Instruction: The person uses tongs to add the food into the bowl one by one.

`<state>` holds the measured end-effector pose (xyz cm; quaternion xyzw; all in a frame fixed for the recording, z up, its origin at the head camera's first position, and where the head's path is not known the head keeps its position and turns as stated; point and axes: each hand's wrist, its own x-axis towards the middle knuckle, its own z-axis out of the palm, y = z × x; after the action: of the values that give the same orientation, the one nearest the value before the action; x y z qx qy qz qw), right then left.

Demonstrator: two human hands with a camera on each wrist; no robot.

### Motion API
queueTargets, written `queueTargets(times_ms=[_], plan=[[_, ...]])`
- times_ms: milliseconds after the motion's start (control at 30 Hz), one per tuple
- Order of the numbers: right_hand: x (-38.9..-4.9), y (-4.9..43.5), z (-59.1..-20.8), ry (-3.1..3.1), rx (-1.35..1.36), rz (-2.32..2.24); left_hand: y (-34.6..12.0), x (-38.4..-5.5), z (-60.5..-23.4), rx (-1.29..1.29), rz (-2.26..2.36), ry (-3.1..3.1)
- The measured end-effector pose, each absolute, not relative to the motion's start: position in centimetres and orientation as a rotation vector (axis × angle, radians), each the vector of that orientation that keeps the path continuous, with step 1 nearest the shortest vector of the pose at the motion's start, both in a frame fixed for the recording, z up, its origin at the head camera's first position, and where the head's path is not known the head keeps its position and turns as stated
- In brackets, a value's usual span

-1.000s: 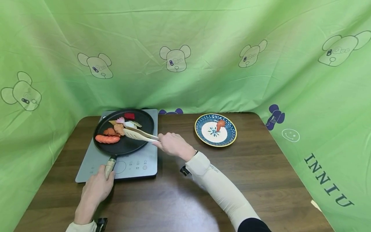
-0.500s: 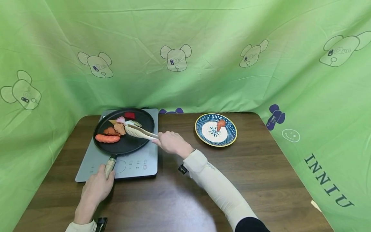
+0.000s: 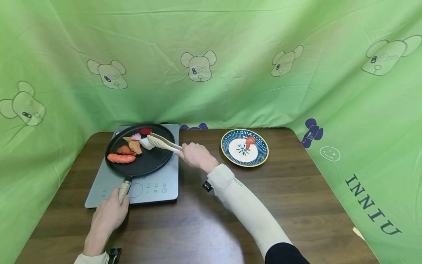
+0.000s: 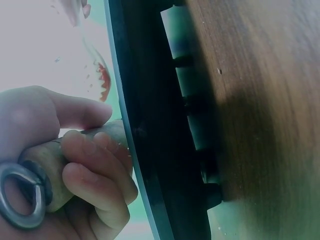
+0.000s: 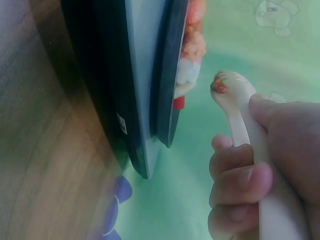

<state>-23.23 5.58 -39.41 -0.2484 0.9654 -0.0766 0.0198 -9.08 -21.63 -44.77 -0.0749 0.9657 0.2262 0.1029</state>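
My left hand grips the wood-toned handle of a round black frying pan; the handle's metal ring shows in the left wrist view. My right hand holds pale tongs over the pan's right side. Between the tongs' tips, the right wrist view shows a small brown-red food piece, its kind unclear. In the pan lie a scored sausage, a dark red-brown piece, a fried-looking piece, a pink-and-white piece and a red square.
Under the pan is a grey induction cooker with touch controls at its front. A blue-patterned plate bearing one reddish drumstick-shaped piece stands at the back right. Green cloth hangs around the wooden table.
The tongs have moved up and slightly right, away from the fried-looking piece, uncovering more of the pink-and-white piece. My left hand and the pan have stayed put.
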Motion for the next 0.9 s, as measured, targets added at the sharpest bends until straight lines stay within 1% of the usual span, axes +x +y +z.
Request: queueTargets(times_ms=[267,900], plan=[[-24.5,5.1,-39.6,3.003,-0.729,-0.221,-21.8,-9.0,-44.8,-0.213,0.669,2.836],[-26.3,4.1,-40.4,3.014,-0.578,-0.222,-21.7,-9.2,-44.7,-0.226,0.656,2.828]])
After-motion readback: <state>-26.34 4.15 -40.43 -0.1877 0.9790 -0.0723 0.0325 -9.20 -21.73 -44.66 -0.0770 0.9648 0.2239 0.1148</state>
